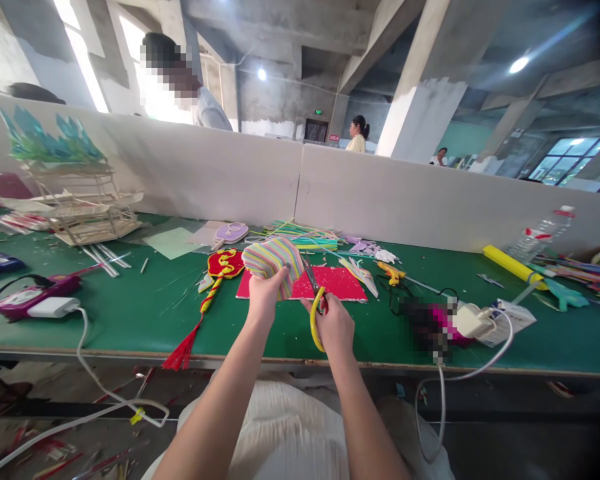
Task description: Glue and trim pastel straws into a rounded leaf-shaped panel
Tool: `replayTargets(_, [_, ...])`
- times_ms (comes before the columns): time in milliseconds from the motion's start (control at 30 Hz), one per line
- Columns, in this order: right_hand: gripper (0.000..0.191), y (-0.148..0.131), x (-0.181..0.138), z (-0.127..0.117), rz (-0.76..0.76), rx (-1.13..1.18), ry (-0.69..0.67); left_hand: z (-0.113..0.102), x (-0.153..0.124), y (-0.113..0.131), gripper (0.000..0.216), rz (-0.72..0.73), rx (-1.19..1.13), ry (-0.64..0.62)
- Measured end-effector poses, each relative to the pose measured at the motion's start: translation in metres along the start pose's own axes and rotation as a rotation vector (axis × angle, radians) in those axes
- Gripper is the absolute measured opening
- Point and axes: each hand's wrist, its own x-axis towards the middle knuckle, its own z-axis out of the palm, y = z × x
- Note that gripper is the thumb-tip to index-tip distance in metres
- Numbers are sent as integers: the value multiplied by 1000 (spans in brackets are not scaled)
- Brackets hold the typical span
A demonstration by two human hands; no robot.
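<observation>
My left hand [269, 293] grips a piece striped in pastel colours [273, 259], its upper part spreading out above my fingers. Scissors with yellow handles [316, 323] are in my right hand [336, 325], their blades pointing up and left at the right edge of the striped piece. Whether the blades are cutting into it I cannot tell. Beneath both lies a red sheet [343, 283] on the green table. Just left of my left hand is a red fan-shaped ornament [225, 262] with a red-and-yellow twisted handle and a red tassel [184, 347].
Pastel strips [300, 233] and a purple piece [231, 232] lie behind my hands. A yellow glue gun [391, 272], a power strip with a white plug [473, 321] and a bottle [545, 233] are rightward. A stick model [87, 207] stands left. A white partition [380, 200] runs behind; people are beyond.
</observation>
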Motion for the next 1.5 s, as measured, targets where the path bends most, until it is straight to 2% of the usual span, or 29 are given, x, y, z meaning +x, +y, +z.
replayTargets(400, [34,-11,-2,0,55,18,-25,3,-4,-4,41,6,-42,20])
replayTargets(600, [32,-13,-2,0,71,34,-43,5,-7,-4,46,33,-96,-17])
replayTargets(1500, [33,-16,0,-6,133,18,-88,6,-7,-5,46,2,-99,5])
